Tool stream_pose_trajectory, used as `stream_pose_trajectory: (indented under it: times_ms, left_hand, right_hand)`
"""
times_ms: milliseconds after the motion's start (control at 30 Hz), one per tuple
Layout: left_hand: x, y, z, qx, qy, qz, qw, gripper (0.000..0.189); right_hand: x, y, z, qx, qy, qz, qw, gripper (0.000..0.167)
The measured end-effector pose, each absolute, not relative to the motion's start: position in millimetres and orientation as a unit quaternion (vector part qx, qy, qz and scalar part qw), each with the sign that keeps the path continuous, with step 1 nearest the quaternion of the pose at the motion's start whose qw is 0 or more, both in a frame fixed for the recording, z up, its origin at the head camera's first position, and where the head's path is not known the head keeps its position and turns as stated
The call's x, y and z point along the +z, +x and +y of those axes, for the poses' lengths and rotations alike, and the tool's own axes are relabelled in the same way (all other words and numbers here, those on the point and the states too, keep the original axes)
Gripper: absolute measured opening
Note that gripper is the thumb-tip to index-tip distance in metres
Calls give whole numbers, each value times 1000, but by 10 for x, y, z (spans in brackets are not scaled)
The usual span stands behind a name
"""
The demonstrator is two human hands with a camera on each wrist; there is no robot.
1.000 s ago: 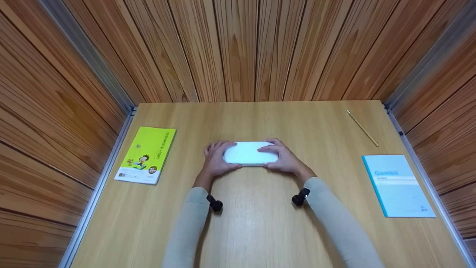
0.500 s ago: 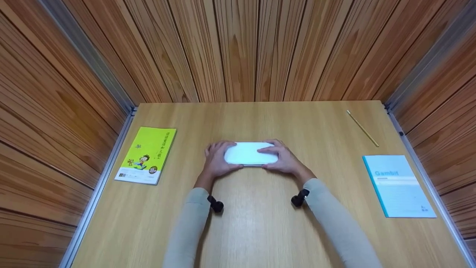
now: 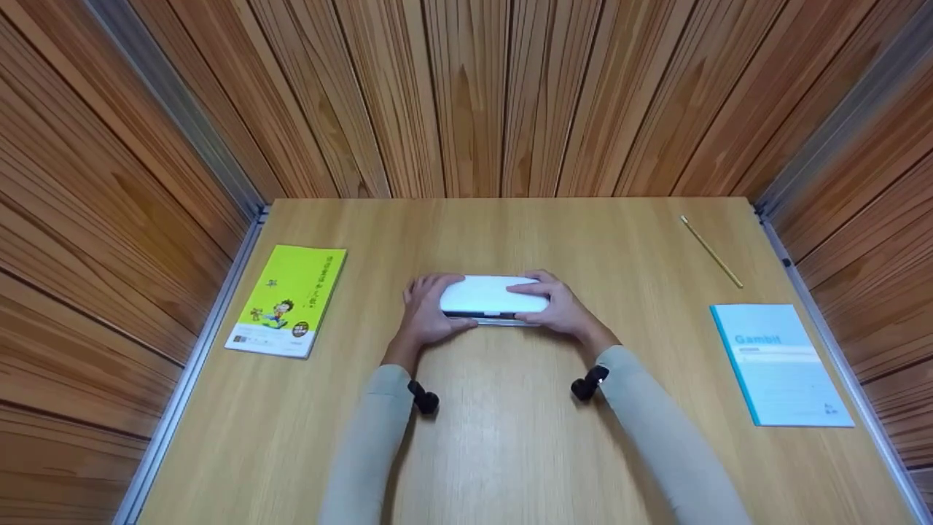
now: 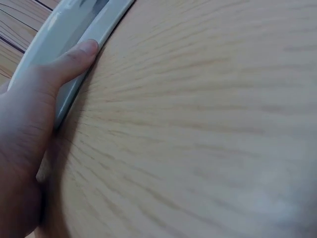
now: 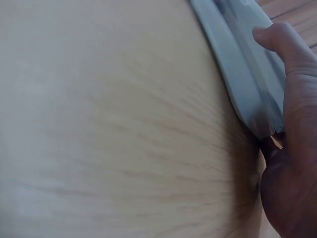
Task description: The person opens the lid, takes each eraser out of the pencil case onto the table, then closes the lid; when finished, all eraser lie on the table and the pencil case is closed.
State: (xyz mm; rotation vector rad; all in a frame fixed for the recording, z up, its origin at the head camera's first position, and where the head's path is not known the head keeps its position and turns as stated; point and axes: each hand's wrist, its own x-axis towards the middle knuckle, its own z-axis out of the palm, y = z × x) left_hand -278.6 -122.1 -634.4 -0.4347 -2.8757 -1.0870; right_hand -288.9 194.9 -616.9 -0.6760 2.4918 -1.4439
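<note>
A long white pencil case (image 3: 485,293) with rounded ends lies on the table in the head view. A dark gap shows along its near side, between the raised lid and the base. My left hand (image 3: 426,313) grips the left end; in the left wrist view its thumb (image 4: 74,57) presses the lower front edge. At the other end, my right hand (image 3: 557,306) holds the case, fingers over the top and far side. The right wrist view has that thumb (image 5: 282,42) against the lid part, above the base rim. What is inside stays hidden.
A green and white book (image 3: 291,292) lies at the left of the wooden table (image 3: 496,437). On the right are a light blue notebook (image 3: 783,372) and, behind it, a thin pencil (image 3: 711,251). Wood-panelled walls close in the back and both sides.
The lid of the pencil case has lifted at its near side, and a dark gap has appeared there. My right thumb has risen slightly with the lid; the left hand has barely moved.
</note>
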Motion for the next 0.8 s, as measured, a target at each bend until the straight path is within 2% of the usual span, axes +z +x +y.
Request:
stream_pose_trajectory:
  times_ms: [233, 600, 800]
  left_hand:
    - [-6352, -2781, -1235, -362, -145, -920, 26, 86]
    - [-6308, -2753, -1318, -381, -141, -914, -12, 87]
    - [-6305, -2706, -1368, -409, -140, -902, -16, 88]
  right_hand:
    - [-6146, -2862, 1960, -472, -218, 847, 112, 55]
    - [-6152, -2850, 1949, -474, -222, 845, 105, 56]
    - [-6146, -2851, 1953, -498, -213, 836, 84, 55]
